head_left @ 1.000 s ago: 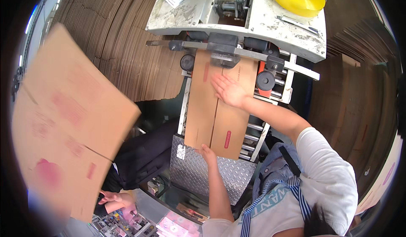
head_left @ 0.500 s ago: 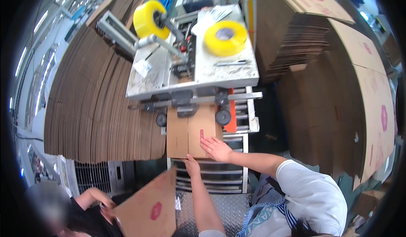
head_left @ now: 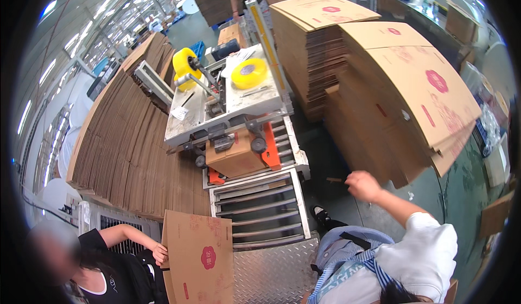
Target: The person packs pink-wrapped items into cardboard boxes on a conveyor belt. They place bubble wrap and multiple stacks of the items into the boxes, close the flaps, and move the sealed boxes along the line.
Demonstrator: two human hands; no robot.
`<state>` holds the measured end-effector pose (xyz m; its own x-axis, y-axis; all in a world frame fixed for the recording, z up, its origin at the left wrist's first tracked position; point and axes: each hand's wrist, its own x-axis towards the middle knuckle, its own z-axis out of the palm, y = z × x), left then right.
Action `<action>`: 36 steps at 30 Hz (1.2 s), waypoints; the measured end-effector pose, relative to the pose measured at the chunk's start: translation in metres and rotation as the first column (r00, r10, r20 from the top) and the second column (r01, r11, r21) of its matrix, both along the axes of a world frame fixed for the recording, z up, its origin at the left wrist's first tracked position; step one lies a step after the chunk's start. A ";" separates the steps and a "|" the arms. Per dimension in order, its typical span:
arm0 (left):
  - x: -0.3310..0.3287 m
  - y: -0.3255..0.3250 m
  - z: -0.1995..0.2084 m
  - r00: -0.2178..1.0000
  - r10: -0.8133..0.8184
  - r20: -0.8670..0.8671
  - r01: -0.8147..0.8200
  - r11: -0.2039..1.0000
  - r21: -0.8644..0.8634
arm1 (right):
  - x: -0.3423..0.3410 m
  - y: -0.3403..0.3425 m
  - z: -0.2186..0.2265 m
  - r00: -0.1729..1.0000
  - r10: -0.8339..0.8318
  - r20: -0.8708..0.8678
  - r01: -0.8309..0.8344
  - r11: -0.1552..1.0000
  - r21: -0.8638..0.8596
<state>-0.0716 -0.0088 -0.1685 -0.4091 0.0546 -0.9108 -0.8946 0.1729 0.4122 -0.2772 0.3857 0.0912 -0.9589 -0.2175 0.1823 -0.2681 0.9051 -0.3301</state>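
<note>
Now my right hand (head_left: 362,185) hangs free, fingers curled on nothing; the flat cartons (head_left: 412,87) lean just beyond it, to the right; left hand unseen.

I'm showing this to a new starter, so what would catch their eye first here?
Probably the two yellow tape rolls on top of the box-sealing machine, with a cardboard box passing under it at centre. Next, the tall stacks of flattened cartons on the right, beyond the raised right hand.
</note>
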 end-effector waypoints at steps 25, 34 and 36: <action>0.097 0.066 -0.063 0.877 -0.091 -0.471 0.058 0.995 -0.084 | 0.163 0.281 0.166 0.863 0.011 -0.505 0.274 0.829 0.488; 0.137 0.111 0.022 0.923 0.279 -0.264 -0.268 0.960 0.080 | 0.204 0.277 0.261 0.529 -0.127 -0.839 0.305 0.951 0.048; 0.119 0.112 0.068 0.738 0.485 -0.470 -0.391 0.874 0.288 | 0.229 0.248 0.297 0.459 0.002 -0.888 0.160 0.983 0.085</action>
<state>0.0475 0.1036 -0.1005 -0.8243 -0.1249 -0.5523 -0.5007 -0.2945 0.8140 -0.0481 0.6336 0.3884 -0.3160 -0.2488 0.9156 -0.2667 0.9494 0.1659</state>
